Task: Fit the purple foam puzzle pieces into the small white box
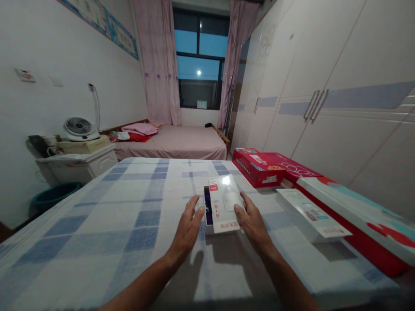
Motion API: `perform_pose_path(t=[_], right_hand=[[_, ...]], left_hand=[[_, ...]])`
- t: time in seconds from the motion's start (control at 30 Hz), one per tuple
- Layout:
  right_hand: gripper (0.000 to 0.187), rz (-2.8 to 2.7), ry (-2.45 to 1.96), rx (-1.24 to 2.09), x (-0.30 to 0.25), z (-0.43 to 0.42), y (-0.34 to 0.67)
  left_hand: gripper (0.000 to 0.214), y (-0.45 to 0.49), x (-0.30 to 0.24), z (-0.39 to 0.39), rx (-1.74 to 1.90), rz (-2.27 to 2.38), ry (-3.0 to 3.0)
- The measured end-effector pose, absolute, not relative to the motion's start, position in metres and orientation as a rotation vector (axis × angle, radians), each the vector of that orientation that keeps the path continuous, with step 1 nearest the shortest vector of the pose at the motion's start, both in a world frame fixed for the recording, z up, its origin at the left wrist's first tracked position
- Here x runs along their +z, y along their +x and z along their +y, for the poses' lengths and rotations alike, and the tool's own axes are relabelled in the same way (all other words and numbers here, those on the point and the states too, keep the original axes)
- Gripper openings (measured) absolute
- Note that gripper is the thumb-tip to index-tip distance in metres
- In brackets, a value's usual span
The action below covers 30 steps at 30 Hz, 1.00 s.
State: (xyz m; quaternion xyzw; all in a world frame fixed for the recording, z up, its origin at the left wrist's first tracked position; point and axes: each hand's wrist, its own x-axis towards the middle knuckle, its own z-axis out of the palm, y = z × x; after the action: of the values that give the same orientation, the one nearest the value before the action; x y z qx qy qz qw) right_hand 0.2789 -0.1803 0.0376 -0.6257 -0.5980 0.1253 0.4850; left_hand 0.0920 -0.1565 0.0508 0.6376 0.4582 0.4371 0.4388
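Both hands lie spread on the checked bed — the left hand (pixel 188 224) just beside the white box (pixel 223 203) at mid-bed, the right hand (pixel 251 220) touching the box's right edge — with a red box (pixel 257 167) further right.

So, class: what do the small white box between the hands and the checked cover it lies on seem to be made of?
The white box, between the left hand and right hand, looks like glossy printed cardboard: sharp folded edges, red print, and a bright glare patch on its lid. The checked cover looks like woven fabric, matt, with soft blue and white squares and slight creases.
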Motion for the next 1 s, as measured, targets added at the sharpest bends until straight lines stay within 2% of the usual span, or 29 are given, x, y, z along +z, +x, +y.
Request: perform_pose_path(t=[0.13,0.27,0.37,0.6,1.0], right_hand=[[0.054,-1.324,-1.651,0.253,0.025,-0.164,0.272],[0.053,-1.282,-1.661,0.159,0.013,-0.156,0.265],[0.049,-1.308,-1.643,0.117,0.005,-0.152,0.263],[0.047,-1.444,-1.630,0.176,-0.009,-0.147,0.259],[0.048,-1.456,-1.694,0.194,-0.003,-0.158,0.280]], left_hand=[[0.056,0.102,0.036,-0.144,0.962,1.209,1.566],[0.047,0.116,0.029,-0.144,1.011,1.102,1.625],[0.052,0.123,0.026,-0.144,1.028,1.061,1.605],[0.066,0.129,0.012,-0.146,1.089,1.019,1.412],[0.061,0.155,0.019,-0.156,1.193,0.821,1.261]])
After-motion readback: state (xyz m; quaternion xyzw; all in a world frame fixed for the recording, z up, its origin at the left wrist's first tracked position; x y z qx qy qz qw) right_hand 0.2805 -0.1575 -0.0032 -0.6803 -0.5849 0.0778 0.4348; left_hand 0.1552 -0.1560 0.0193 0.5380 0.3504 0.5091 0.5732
